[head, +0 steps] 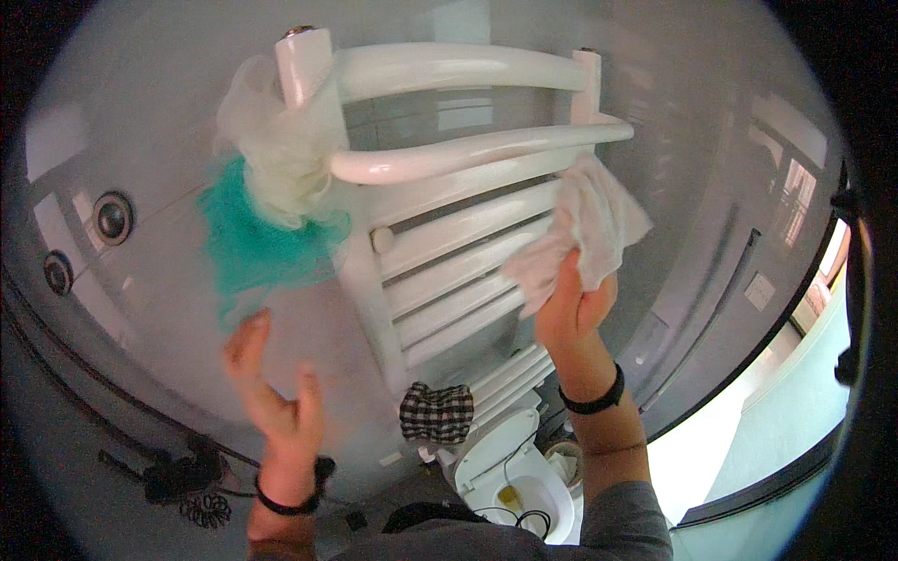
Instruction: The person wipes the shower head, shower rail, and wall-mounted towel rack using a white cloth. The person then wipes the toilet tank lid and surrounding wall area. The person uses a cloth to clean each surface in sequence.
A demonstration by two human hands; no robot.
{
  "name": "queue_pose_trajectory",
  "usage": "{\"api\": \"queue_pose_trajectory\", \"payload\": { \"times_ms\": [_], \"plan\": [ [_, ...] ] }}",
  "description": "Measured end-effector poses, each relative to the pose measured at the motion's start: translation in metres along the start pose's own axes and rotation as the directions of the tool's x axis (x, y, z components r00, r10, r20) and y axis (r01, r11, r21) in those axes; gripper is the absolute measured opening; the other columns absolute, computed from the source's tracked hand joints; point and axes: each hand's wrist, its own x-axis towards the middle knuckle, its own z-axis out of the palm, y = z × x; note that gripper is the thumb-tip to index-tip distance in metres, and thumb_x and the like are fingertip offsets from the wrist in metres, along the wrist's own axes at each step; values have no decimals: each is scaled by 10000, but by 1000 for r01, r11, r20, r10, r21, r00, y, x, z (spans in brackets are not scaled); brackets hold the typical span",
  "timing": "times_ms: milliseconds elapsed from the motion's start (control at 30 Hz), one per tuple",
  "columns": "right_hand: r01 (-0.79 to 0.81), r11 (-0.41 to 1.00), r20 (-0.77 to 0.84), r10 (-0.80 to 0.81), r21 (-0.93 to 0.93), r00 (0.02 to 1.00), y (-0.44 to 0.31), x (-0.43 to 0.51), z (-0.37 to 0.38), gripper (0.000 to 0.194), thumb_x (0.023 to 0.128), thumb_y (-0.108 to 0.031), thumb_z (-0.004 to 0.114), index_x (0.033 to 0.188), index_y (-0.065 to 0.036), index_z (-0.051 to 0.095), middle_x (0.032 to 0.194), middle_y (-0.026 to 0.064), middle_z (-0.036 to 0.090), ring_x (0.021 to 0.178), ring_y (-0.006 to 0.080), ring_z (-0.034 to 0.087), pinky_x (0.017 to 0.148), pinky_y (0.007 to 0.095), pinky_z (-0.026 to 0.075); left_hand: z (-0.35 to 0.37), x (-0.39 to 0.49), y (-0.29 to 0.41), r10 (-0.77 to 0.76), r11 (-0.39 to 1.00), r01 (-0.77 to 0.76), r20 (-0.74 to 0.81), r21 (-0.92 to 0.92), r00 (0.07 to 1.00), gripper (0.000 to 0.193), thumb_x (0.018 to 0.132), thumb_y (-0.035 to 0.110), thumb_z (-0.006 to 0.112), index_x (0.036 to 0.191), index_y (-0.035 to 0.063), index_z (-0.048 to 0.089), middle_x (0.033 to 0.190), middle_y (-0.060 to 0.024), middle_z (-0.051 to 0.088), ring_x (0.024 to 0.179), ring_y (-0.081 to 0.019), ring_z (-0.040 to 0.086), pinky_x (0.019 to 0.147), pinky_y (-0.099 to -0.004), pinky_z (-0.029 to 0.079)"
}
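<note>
A pale cloth (593,210) is pinched in my right hand (579,308), in front of the right side of a white towel radiator (463,66). My left hand (277,386) is raised at the lower left, its fingers apart and holding nothing. Just above its fingertips hangs a green mesh net (263,245), with a cream mesh bath puff (287,161) over it at the radiator's left upright. Both the left hand and the green mesh look slightly blurred.
A black-and-white checked cloth item (436,414) is at the radiator's lower part. Below are a toilet with its lid raised (498,449) and a bin (565,463) beside it. Two round fittings (114,218) sit on the left wall. A dark bar (701,322) is at the right.
</note>
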Motion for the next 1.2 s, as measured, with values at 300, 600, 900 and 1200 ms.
{"api": "queue_pose_trajectory", "payload": {
  "times_ms": [300,600,900,1200],
  "plan": [
    [491,798,542,-255,-349,801,-92,83,68,139,844,-129,598,939,-31,624,780,89,643,723,267,657,709,451,508,11,151,13,204,972,-215,108,96,973,452,776,12,669,1221,95,658,1395,-122,544,1279,-336,507,1091,-443,382],
    [487,662,570,-108,-569,814,-104,70,114,146,806,-197,632,890,-78,617,837,94,646,804,224,653,735,358,468,40,154,-30,314,922,-330,-108,-201,943,458,791,-65,553,1230,47,626,1321,-164,573,1237,-310,530,1070,-392,383],
    [545,833,510,-431,-91,744,-84,75,62,244,787,-198,653,986,-64,607,945,51,630,924,240,644,799,380,503,43,153,-29,92,797,-93,-33,-597,995,291,1002,153,513,1248,35,613,1261,-120,587,1191,-221,526,1030,-336,388],
    [606,648,624,-249,-461,741,-91,83,96,250,814,-301,672,755,-89,554,629,37,584,565,185,634,518,324,488,63,148,-16,99,929,-174,-233,-327,967,315,961,122,604,1264,40,615,1235,-113,619,1141,-219,561,1012,-334,401]
  ]
}}
